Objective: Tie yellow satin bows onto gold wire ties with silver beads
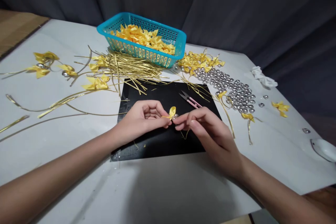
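Observation:
My left hand point(144, 117) and my right hand point(203, 126) meet over a black mat point(162, 140). Between their pinched fingertips sits a small yellow ribbon bow point(172, 112) with a silver bell beside it and a thin gold wire tie running through it. The left fingers are curled round the bow's left side. The right fingertips pinch the wire end at the bell, and a loose gold strand hangs below them. Pink thread snips point(190, 100) lie on the mat just beyond my right hand.
A blue basket point(178, 43) of yellow bows stands at the back. Gold wire ties point(128, 66) lie heaped before it. Silver bells point(233, 89) are piled to the right, with finished bows point(201, 61) behind. More bows point(44, 63) lie left. A crumpled white tissue point(262, 77) lies far right.

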`<act>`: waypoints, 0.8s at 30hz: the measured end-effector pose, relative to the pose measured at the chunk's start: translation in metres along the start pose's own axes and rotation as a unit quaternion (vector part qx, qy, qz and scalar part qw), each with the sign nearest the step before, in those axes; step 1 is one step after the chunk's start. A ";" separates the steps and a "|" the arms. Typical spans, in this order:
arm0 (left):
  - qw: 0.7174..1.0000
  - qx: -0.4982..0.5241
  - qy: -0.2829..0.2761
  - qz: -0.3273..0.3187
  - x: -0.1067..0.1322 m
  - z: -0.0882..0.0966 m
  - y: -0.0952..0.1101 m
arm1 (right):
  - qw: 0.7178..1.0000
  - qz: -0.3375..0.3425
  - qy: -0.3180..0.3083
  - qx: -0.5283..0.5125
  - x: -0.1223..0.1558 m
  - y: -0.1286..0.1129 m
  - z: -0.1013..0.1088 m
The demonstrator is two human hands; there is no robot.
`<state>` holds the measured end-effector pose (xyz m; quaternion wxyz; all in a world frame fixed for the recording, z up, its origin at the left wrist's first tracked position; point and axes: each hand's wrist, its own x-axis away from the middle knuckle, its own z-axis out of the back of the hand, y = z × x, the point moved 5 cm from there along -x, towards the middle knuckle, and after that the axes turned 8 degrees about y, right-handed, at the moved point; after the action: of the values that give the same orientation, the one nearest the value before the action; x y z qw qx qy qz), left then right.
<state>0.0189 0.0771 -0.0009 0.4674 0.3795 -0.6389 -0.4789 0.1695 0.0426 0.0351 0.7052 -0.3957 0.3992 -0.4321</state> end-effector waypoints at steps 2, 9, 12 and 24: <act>1.000 0.006 -0.004 -0.002 0.000 0.000 0.000 | 1.000 0.001 0.008 -0.011 0.000 0.001 0.000; 0.999 0.040 -0.033 -0.008 -0.001 -0.003 -0.001 | 0.996 0.076 0.027 0.046 -0.002 -0.003 -0.001; 0.997 0.047 -0.053 -0.034 0.000 -0.003 0.000 | 0.993 0.098 0.024 0.065 -0.002 -0.004 -0.001; 0.996 0.053 -0.067 -0.024 0.000 -0.004 -0.002 | 0.976 0.172 0.045 0.129 -0.003 -0.013 -0.002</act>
<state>0.0225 0.0760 -0.0026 0.3913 0.3863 -0.6839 -0.4795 0.1628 0.0414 0.0464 0.7950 -0.2073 0.4337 -0.3699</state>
